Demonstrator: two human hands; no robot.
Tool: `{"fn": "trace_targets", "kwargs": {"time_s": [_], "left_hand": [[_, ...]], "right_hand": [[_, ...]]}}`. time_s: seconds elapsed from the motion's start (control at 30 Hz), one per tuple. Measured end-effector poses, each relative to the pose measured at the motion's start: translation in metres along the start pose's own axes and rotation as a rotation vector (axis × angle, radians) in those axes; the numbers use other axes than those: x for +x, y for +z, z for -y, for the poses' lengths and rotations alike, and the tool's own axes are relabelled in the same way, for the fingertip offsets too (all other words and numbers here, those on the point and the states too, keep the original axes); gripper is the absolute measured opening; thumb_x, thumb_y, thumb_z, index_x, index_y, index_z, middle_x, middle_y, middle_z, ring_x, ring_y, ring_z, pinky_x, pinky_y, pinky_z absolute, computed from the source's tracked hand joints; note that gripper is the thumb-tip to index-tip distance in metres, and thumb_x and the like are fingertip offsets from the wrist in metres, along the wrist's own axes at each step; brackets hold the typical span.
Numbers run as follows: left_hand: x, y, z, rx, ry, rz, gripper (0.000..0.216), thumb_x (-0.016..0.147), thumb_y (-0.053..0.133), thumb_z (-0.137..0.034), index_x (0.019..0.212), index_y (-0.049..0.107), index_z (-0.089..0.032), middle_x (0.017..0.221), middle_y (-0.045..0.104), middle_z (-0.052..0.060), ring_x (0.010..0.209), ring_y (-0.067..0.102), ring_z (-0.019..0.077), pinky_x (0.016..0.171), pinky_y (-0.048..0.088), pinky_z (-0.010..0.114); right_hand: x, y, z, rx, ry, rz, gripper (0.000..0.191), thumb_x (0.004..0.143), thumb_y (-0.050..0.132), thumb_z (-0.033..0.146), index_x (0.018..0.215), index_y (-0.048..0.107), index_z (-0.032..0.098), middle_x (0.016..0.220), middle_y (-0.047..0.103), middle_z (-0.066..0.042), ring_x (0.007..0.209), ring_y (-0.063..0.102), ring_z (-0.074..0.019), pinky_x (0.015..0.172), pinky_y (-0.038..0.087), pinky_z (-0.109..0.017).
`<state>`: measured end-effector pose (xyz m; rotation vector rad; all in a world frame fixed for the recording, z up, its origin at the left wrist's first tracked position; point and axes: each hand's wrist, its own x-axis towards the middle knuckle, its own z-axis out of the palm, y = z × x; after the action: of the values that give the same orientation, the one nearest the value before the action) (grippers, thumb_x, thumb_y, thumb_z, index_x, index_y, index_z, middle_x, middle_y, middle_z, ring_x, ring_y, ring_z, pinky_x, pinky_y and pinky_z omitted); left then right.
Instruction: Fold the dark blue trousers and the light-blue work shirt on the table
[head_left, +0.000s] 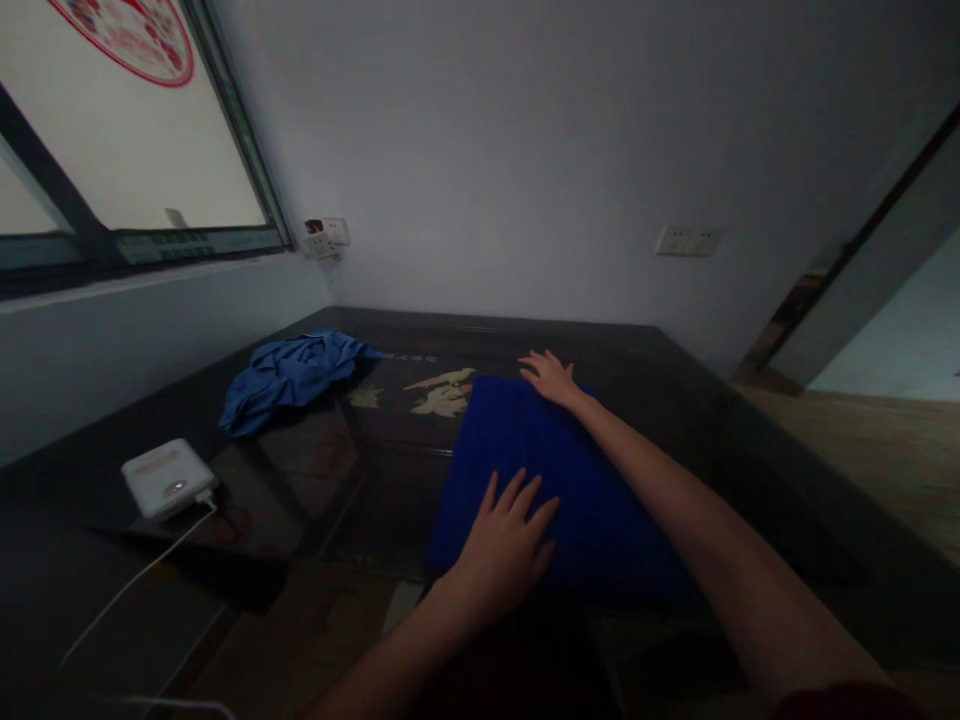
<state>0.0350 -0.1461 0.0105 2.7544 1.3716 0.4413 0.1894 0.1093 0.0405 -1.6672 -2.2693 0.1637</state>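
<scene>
A deep blue cloth (517, 440), spread flat in a rough rectangle, lies on the dark glossy table (405, 480) in front of me. My left hand (506, 535) is over its near left part, palm down with the fingers spread. Near the cloth's far edge is my right hand (549, 378), also palm down, its fingers apart and pointing left. Neither hand grips anything. The right forearm crosses above the cloth and hides part of its right side. Whether the palms press on the fabric I cannot tell.
A crumpled blue cloth (296, 375) rests at the far left of the table. Closer on the left stands a white box-shaped device (169, 478) with a white cable (139, 575) plugged in. The wall behind has sockets (688, 240), and a window (135, 130) is at upper left.
</scene>
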Motion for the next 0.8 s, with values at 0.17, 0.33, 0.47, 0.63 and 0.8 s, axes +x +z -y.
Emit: {"fn": "trace_targets", "kwargs": {"time_s": [0.17, 0.33, 0.47, 0.63, 0.8], "left_hand": [[0.028, 0.015, -0.039, -0.147, 0.337, 0.04, 0.054, 0.095, 0.037, -0.051, 0.144, 0.034, -0.029, 0.151, 0.034, 0.007, 0.142, 0.022, 0.0287, 0.113, 0.021, 0.056], [0.035, 0.029, -0.05, -0.145, 0.409, 0.07, 0.057, 0.096, 0.035, -0.052, 0.147, 0.026, -0.03, 0.156, 0.024, 0.008, 0.143, 0.017, 0.03, 0.111, 0.019, 0.059], [0.035, 0.032, -0.049, -0.125, 0.414, 0.089, 0.055, 0.096, 0.033, -0.051, 0.147, 0.026, -0.031, 0.156, 0.022, 0.008, 0.144, 0.016, 0.0294, 0.112, 0.018, 0.059], [0.035, 0.034, -0.05, -0.09, 0.405, 0.098, 0.054, 0.095, 0.036, -0.052, 0.145, 0.031, -0.032, 0.154, 0.027, 0.007, 0.143, 0.02, 0.0303, 0.111, 0.02, 0.06], [0.041, 0.031, -0.055, -0.092, 0.414, 0.072, 0.051, 0.093, 0.041, -0.05, 0.14, 0.039, -0.029, 0.151, 0.034, 0.009, 0.14, 0.026, 0.0311, 0.11, 0.023, 0.06]], "right_hand": [[-0.034, 0.003, -0.046, -0.171, 0.122, 0.205, 0.052, 0.094, 0.033, 0.056, 0.142, 0.04, 0.036, 0.156, 0.023, -0.005, 0.141, 0.012, -0.0413, 0.098, 0.012, -0.079], [-0.048, 0.032, -0.062, -0.191, 0.128, 0.223, 0.053, 0.095, 0.021, 0.058, 0.144, 0.031, 0.041, 0.157, 0.023, -0.001, 0.143, 0.011, -0.0348, 0.102, 0.014, -0.075], [-0.046, 0.041, -0.066, -0.174, 0.12, 0.167, 0.053, 0.095, 0.018, 0.059, 0.144, 0.029, 0.043, 0.156, 0.023, 0.001, 0.143, 0.011, -0.0336, 0.103, 0.011, -0.074], [-0.044, 0.043, -0.069, -0.139, 0.138, 0.159, 0.053, 0.095, 0.02, 0.06, 0.143, 0.03, 0.044, 0.156, 0.023, 0.001, 0.143, 0.013, -0.0329, 0.102, 0.011, -0.074], [-0.045, 0.036, -0.064, -0.166, 0.138, 0.187, 0.053, 0.094, 0.019, 0.061, 0.143, 0.03, 0.045, 0.157, 0.02, 0.002, 0.143, 0.008, -0.0349, 0.101, 0.003, -0.076]]}}
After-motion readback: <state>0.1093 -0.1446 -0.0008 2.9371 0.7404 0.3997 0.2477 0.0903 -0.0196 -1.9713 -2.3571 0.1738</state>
